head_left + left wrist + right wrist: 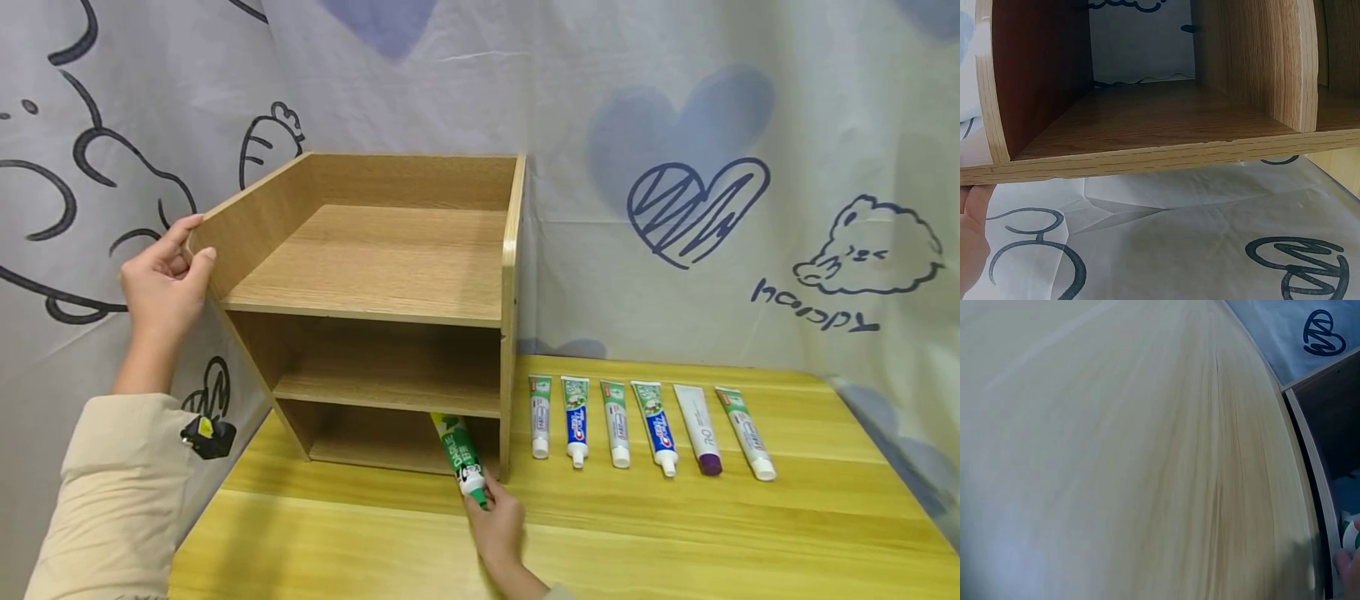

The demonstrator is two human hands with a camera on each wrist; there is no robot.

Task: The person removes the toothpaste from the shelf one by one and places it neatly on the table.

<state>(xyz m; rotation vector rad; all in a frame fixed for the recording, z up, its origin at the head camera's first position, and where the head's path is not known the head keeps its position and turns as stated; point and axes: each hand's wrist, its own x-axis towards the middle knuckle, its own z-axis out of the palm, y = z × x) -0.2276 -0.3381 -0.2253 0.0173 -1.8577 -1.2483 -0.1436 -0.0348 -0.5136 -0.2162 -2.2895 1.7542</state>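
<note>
A wooden shelf unit (382,254) stands on the table, with an open top tray and two compartments below. My left hand (165,279) grips the front edge of its left side panel, thumb on the near side. In the left wrist view, part of that hand shows against the panel's edge. With my right hand (498,525) I hold a green toothpaste tube (456,450) near its green cap. The tube's flat end reaches into the right part of the bottom compartment (360,446). In the right wrist view only the fingertips (1342,565) and a bit of the tube show.
Several toothpaste tubes lie in a row right of the shelf, from a green-and-white tube (540,417) to a white one with a purple cap (697,429) and another beyond it. A printed curtain (577,275) hangs behind the yellow wooden table (360,542).
</note>
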